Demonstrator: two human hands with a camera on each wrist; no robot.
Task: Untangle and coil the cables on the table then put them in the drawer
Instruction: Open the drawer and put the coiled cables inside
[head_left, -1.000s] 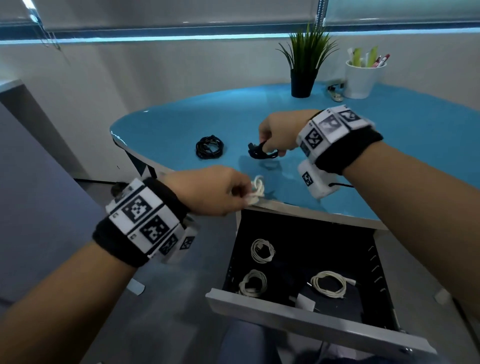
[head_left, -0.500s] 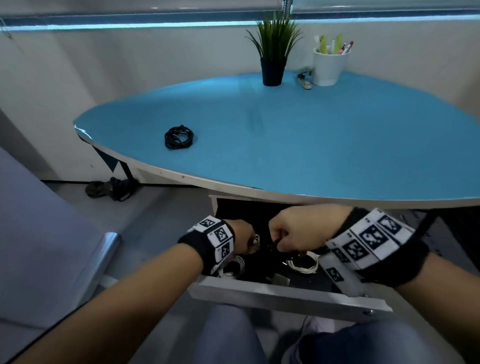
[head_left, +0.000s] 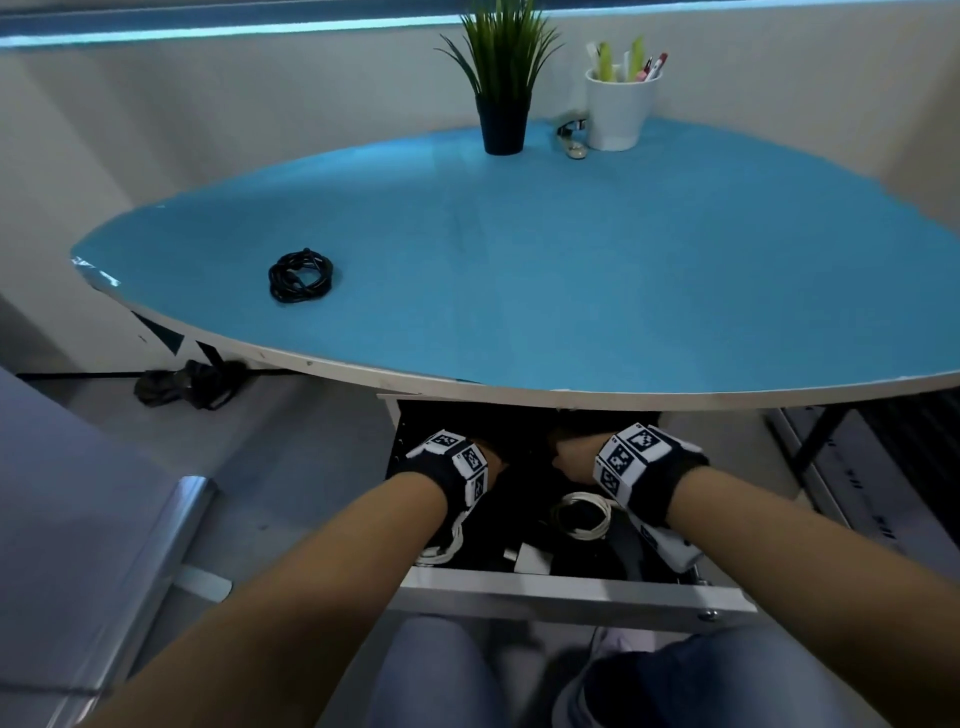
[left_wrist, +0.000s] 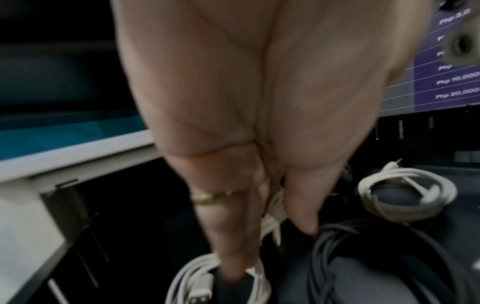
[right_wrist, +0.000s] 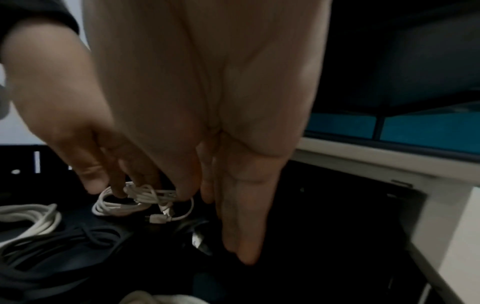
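Note:
Both hands are inside the open drawer (head_left: 571, 597) under the blue table's (head_left: 571, 270) front edge. My left hand (head_left: 493, 460) pinches a small white cable coil (right_wrist: 140, 200) low over the drawer floor; the coil's wraps (left_wrist: 272, 214) show between its thumb and fingers. My right hand (right_wrist: 233, 205) points straight-fingered down into the drawer and holds nothing I can see. A dark cable end with a pale plug (right_wrist: 200, 239) lies just under it. One black coiled cable (head_left: 301, 275) lies on the table at the left.
The drawer also holds white coils (head_left: 582, 514) (head_left: 441, 545), a larger dark grey coil (left_wrist: 363, 257) and a white adapter (head_left: 532, 558). At the table's back stand a potted plant (head_left: 501, 78) and a white pen cup (head_left: 618, 106). My knees are below the drawer front.
Both hands came down from the tabletop into the drawer, the left with the white coil, the right with a black coil. The right hand's fingers have since straightened.

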